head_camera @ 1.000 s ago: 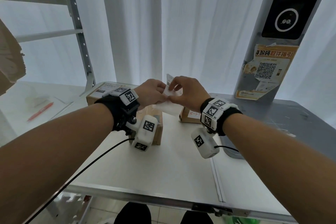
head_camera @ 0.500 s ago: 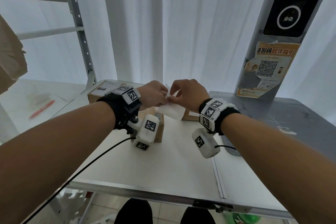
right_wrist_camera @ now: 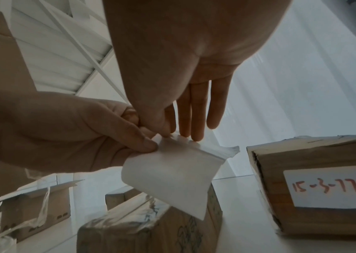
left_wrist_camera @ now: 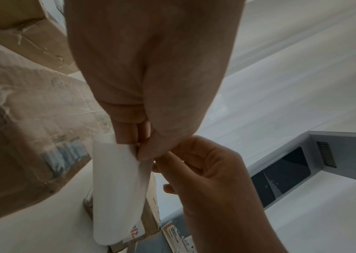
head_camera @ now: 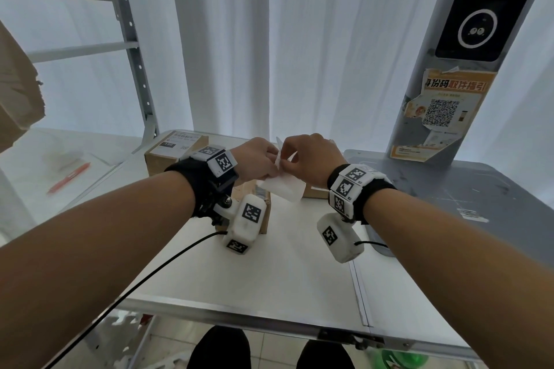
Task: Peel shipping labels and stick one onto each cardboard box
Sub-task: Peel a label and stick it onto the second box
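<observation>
Above the table both hands meet on a white shipping label (head_camera: 283, 189) with its backing. My left hand (head_camera: 271, 169) pinches its upper edge between thumb and curled fingers (left_wrist_camera: 129, 137). My right hand (head_camera: 289, 163) pinches the same edge beside it with its thumb, the other fingers (right_wrist_camera: 196, 111) straight. The label (right_wrist_camera: 170, 176) hangs curled below the hands. Under them stands a taped cardboard box (right_wrist_camera: 140, 231). To the right, a box with a red handwritten label (right_wrist_camera: 324, 188). At the back left, a box with a printed label (head_camera: 177, 153).
An open-flapped carton (right_wrist_camera: 32, 214) stands left of the taped box. A grey kiosk pillar with an orange QR poster (head_camera: 443, 108) rises at the right on a grey tabletop (head_camera: 479, 189). A metal shelf upright (head_camera: 132, 39) and a red pen (head_camera: 69, 178) are left.
Both hands stay together on the label's upper edge. The sheet now hangs lower and more curled beneath them, and the hands sit slightly lower over the boxes.
</observation>
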